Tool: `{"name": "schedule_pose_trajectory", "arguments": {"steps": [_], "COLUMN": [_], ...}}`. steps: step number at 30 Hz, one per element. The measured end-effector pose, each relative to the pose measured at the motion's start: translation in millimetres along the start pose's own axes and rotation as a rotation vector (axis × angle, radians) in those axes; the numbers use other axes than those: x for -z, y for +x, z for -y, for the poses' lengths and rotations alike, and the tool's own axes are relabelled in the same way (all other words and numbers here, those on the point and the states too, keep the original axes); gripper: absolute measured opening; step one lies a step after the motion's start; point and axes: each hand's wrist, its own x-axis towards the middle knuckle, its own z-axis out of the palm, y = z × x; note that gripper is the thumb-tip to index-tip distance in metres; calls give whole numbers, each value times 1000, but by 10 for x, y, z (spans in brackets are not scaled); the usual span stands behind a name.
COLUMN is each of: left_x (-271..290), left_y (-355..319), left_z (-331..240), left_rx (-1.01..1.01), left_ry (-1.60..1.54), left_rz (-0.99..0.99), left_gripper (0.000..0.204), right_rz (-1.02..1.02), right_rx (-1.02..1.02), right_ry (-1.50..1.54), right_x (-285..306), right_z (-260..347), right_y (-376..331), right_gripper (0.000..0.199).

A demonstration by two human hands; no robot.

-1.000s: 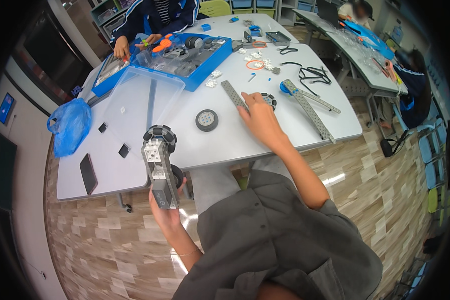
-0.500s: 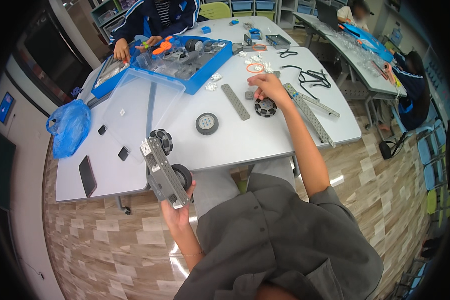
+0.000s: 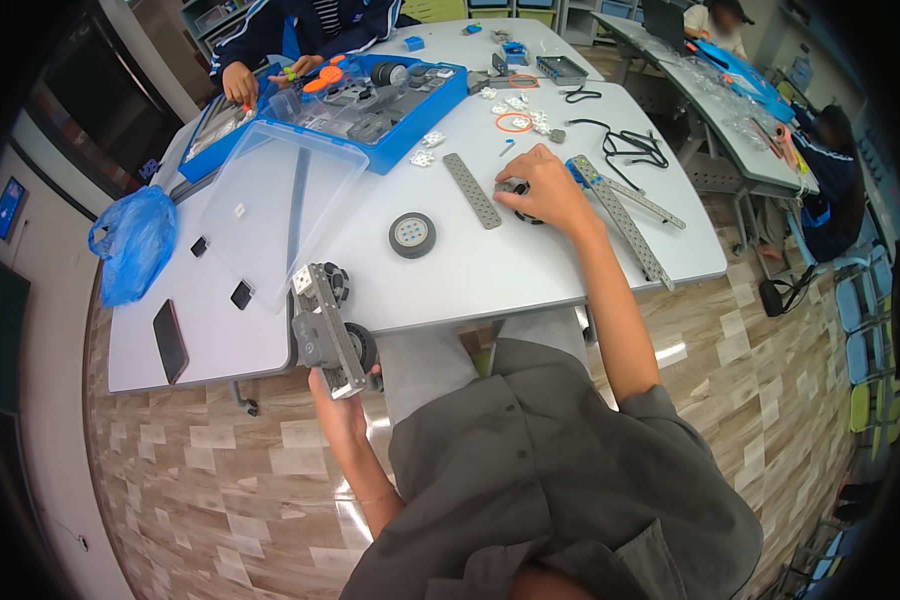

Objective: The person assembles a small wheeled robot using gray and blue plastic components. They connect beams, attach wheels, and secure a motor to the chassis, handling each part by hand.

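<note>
left hand (image 3: 337, 408) grasps wheeled frame (image 3: 322, 335) by its lower end | frame at left hand's 12 o'clock, across table's (image 3: 470, 285) near edge | right hand (image 3: 550, 197) curled at small grey block (image 3: 512, 187), grip unclear | risk: one-end hold could let frame tip; knuckles could nudge roller wheel (image 3: 526, 217), right hand's 7 o'clock

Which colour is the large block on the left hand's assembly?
The large block is dark grey, as the head view shows.

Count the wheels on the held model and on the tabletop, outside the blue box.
4: one wheel flat on the tabletop, two on the model in the left hand, one mostly covered by the right hand. More may be hidden.
</note>
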Motion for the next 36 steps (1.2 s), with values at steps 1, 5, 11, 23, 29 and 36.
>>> {"name": "schedule_pose_trajectory", "arguments": {"steps": [1, 5, 11, 23, 29, 36], "left_x": [3, -32, -324, -282, -914, -1195], "left_y": [46, 270, 368, 337, -563, -557], "left_z": [-4, -57, -392, -843, -385, 13], "left_rx": [-4, -73, -83, -372, -672, -327], "left_ry": [92, 444, 838, 1059, 773, 329], "left_rz": [-14, -29, -92, -265, 26, 458], "left_gripper": [31, 31, 38, 31, 16, 12], "right_rz": [-4, -8, -186, -95, -14, 15], "right_rx": [33, 93, 21, -257, -326, -451], "right_ry": [-30, -85, 153, 1084, 1242, 1328], "right_x": [-14, -62, -61, -14, -22, 77], "right_z": [3, 1, 61, 644, 1316, 1590], "right_y": [-4, -11, -1, -684, -1266, -1492], "right_gripper": [27, 23, 14, 23, 21, 19]}}
